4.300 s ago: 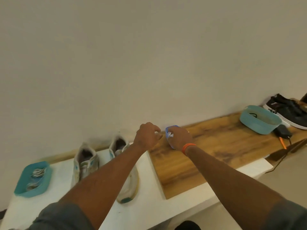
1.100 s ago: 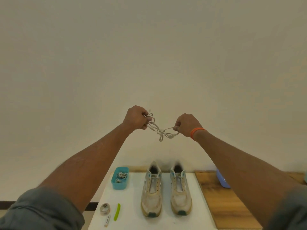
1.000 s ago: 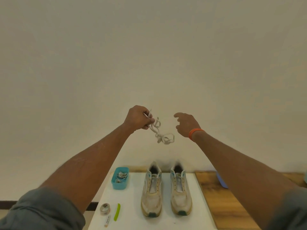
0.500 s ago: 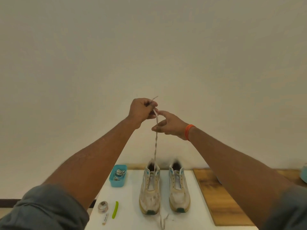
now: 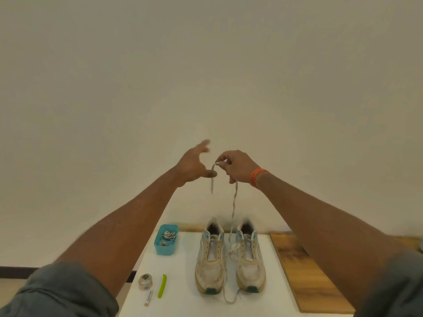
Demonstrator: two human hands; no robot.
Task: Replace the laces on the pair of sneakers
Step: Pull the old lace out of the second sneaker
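Two worn white sneakers without laces stand side by side on the white table (image 5: 178,300), toes toward me: the left sneaker (image 5: 211,261) and the right sneaker (image 5: 249,259). My right hand (image 5: 237,165), with an orange wristband, is raised high and pinches a pale shoelace (image 5: 234,203) near one end. The lace hangs straight down between the sneakers and curls on the table by their toes. My left hand (image 5: 194,164) is beside it with fingers spread, holding nothing; a short lace end dangles just under its thumb.
A teal tub (image 5: 166,239) with bundled laces stands left of the sneakers. A tape roll (image 5: 145,281), a green stick (image 5: 162,285) and a small white tube (image 5: 148,296) lie at the front left. A wooden board (image 5: 304,271) adjoins the table on the right.
The lace was a bundle stretched between both hands, then it unrolled and hung down. My left hand has let go and spread open; my right hand now holds the upper end.
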